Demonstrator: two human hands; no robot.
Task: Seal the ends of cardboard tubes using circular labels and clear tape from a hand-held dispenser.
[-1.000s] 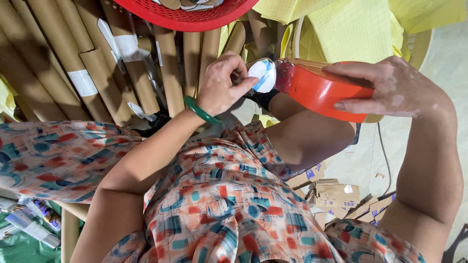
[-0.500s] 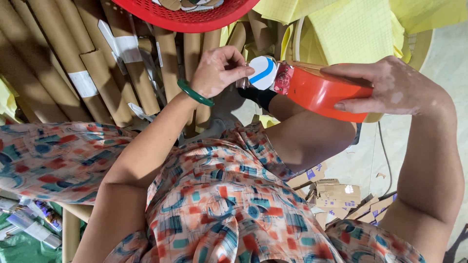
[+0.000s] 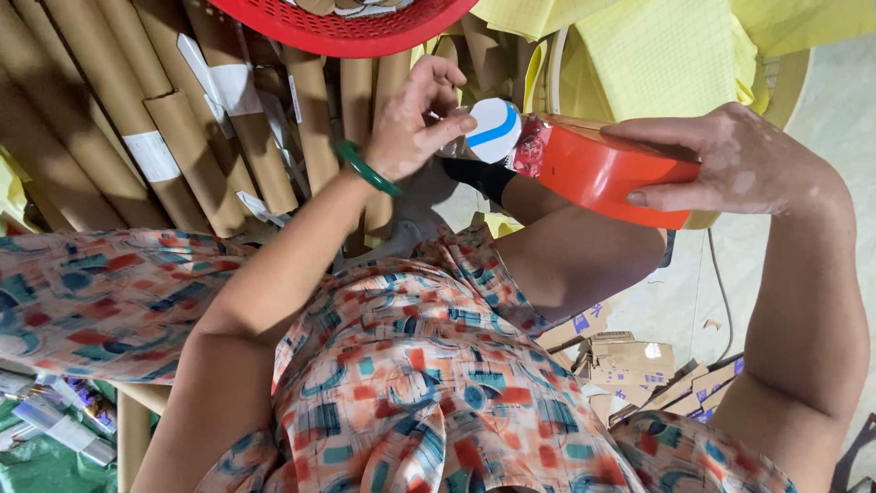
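In the head view, your right hand (image 3: pixel 730 169) sits in the upper right of the frame, fingers wrapped over the top of a red tape dispenser (image 3: pixel 602 173) with the thumb pressed along its lower edge, so the grip is closed around the dispenser body. The dispenser lies roughly level, its front end pointing toward the middle of the frame.

Your left hand (image 3: pixel 415 128) is in the upper centre, just beside that front end. Its thumb and forefinger are pinched together on the clear tape at the dispenser's mouth, touching a round white sticker with a blue stripe (image 3: pixel 493 130) that sits there. The other fingers curl loosely above. A green bangle (image 3: pixel 365 169) rings your left wrist.

Behind the hands, brown cardboard tubes (image 3: pixel 182 128) fill the upper left of the frame, some with white paper labels. A red plastic basket (image 3: pixel 356 27) hangs over the top centre, and yellow gridded sheets (image 3: pixel 657 55) spread across the upper right.

Your patterned dress (image 3: pixel 411 383) fills the lower centre. Flattened cardboard boxes (image 3: pixel 630 361) lie on the floor at the lower right, between your knee and your right forearm.
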